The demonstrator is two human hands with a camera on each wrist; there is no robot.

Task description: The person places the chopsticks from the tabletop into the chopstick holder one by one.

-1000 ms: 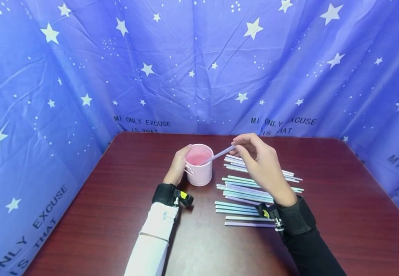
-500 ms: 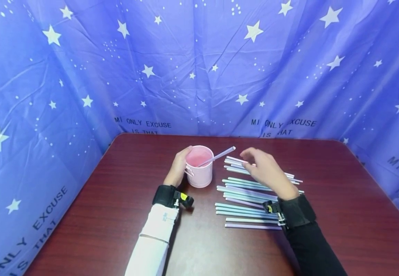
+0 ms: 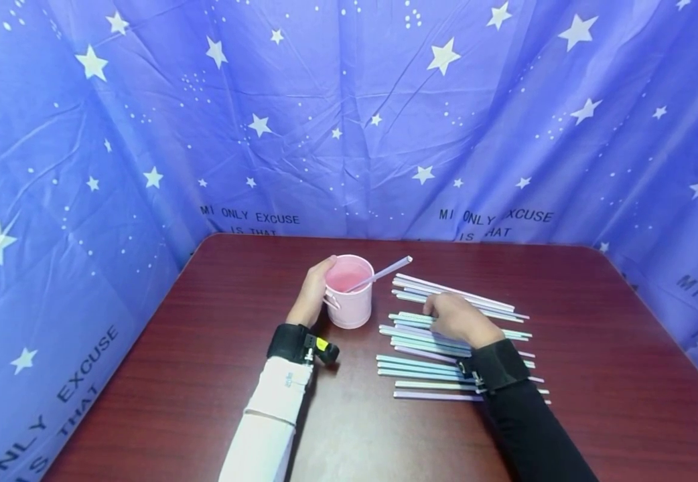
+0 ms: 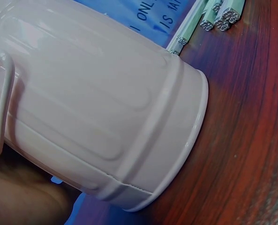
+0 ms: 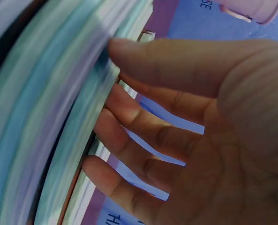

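In the head view, my left hand point(image 3: 309, 294) grips the left side of a small pink metal bucket point(image 3: 350, 311), thumb at its rim. The bucket stands upright on the table, a wire handle loop point(image 4: 7, 93) on its side in the left wrist view. A lilac stick point(image 3: 390, 268) leans in it, its upper end out over the right rim. My right hand point(image 3: 459, 320) is low over the rows of thin pastel sticks point(image 3: 424, 339). In the right wrist view, its thumb and bent fingers point(image 5: 124, 101) reach the edge of a teal-green group of sticks point(image 5: 78, 122).
Sticks in lilac, mint, blue and white lie side by side in several groups right of the bucket. The dark red table point(image 3: 204, 375) ends at the back against a blue star-patterned curtain point(image 3: 301, 100).
My right hand has let go of the lilac stick, leaving it leaning in the bucket, and has moved down and toward me onto the stick rows. My left hand stays on the bucket.
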